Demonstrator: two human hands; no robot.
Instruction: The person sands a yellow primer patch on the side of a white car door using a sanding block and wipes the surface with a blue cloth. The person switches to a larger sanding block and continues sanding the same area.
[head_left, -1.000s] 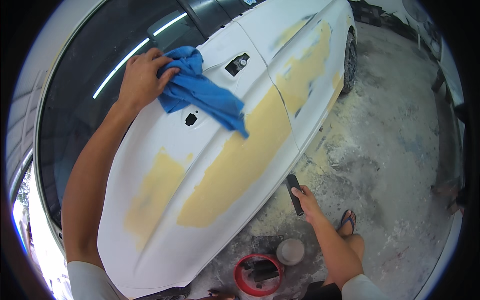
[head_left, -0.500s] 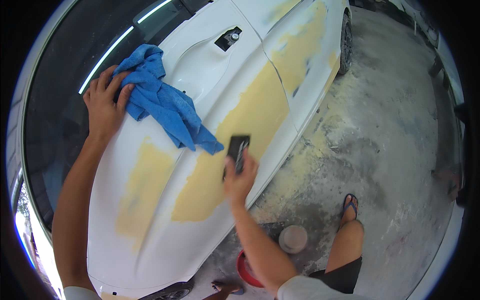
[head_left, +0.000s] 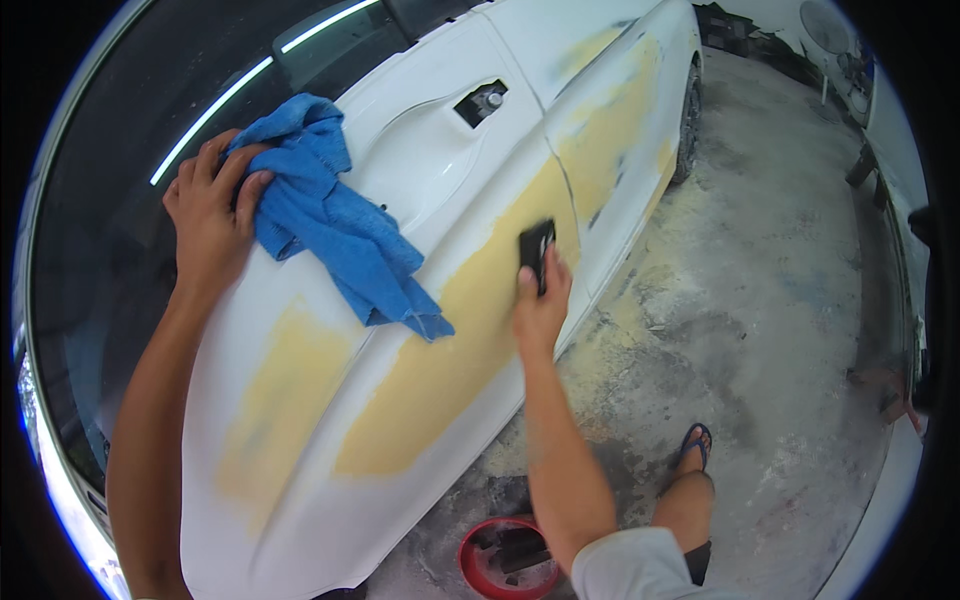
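My left hand [head_left: 215, 205] grips a bunched blue cloth [head_left: 325, 220] along the door's top edge by the dark window [head_left: 110, 280]; the cloth lies draped down over the white panel [head_left: 270, 560]. In my right hand [head_left: 540, 305] is a black block [head_left: 536, 240], pressed on a large yellow patch [head_left: 440, 360] on the car's side. Another, fainter yellow patch [head_left: 270, 400] sits at the lower left, and more yellow extends toward the wheel [head_left: 688, 125]. A handle opening with exposed metal [head_left: 480, 100] is above the cloth.
The dusty concrete floor [head_left: 780, 330] runs along the car's right. A red basin [head_left: 468, 555] with dark pieces inside stands below the panel. My foot in a flip-flop [head_left: 692, 450] is beside it. Another white vehicle and objects line the far right.
My right hand has moved from beside the car onto the yellow patch, then up and right along it. My left hand has shifted left and down with the cloth, which now lies on the panel.
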